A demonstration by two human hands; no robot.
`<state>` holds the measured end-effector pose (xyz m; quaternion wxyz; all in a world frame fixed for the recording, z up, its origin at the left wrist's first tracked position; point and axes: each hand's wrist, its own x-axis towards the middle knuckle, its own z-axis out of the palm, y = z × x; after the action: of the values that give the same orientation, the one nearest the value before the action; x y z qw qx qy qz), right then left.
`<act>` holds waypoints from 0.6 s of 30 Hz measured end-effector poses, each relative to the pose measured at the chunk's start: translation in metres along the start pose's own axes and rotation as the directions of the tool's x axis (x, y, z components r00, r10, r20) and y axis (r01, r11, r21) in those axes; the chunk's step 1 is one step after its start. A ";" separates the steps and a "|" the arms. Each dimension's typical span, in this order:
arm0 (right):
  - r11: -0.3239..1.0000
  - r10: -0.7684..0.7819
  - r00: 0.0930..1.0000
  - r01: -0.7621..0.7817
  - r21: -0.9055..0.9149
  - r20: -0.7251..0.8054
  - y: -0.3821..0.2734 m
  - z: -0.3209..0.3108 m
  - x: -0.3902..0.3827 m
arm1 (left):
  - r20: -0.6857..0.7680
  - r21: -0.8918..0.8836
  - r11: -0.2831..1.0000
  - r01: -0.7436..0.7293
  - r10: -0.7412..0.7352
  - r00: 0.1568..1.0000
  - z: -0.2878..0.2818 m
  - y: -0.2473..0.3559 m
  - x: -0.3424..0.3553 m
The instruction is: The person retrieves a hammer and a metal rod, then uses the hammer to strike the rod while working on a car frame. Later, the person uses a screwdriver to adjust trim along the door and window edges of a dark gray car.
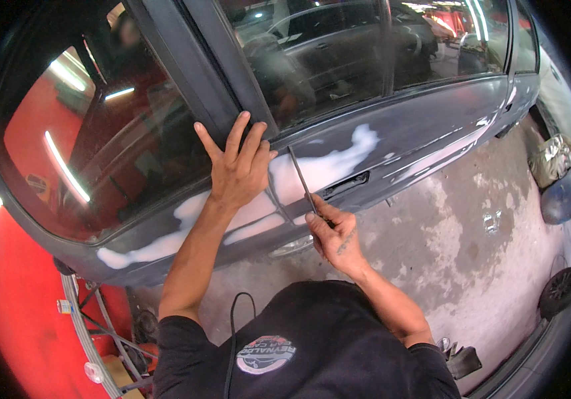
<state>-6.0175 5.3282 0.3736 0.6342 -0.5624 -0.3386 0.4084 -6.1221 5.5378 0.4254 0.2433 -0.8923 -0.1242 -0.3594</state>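
A grey car door (418, 126) with white filler patches (328, 166) fills the upper half of the head view. My left hand (235, 166) lies flat, fingers spread, on the door at the foot of the black window pillar (199, 66). My right hand (332, 233) grips the lower end of a thin dark metal rod (300, 176). The rod's upper tip reaches the seam just below the window glass, to the right of my left hand. The dark door handle recess (346, 185) lies just right of the rod.
Stained concrete floor (471, 246) spreads to the right and below. A metal stand with tubes (89, 319) sits at lower left beside a red surface (6, 292). Another vehicle's wheel (560, 289) and bumper show at the right edge. The window glass (338, 53) reflects parked cars.
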 end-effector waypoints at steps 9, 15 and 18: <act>0.996 0.078 0.997 -0.079 0.044 0.009 -0.011 0.005 -0.003 | 0.010 0.010 1.000 0.006 -0.007 1.000 0.001 -0.001 -0.002; 0.949 -0.196 0.979 0.176 -0.261 -0.054 0.008 0.007 0.003 | 0.027 0.019 1.000 0.001 -0.001 1.000 0.002 -0.002 -0.002; 0.907 -0.266 0.963 0.235 -0.349 -0.044 0.020 -0.002 0.008 | 0.015 0.019 1.000 -0.006 0.006 1.000 0.004 -0.002 -0.002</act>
<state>-6.0151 5.3348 0.3531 0.5893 -0.6333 -0.4442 0.2330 -6.1217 5.5413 0.4223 0.2516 -0.8931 -0.1268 -0.3507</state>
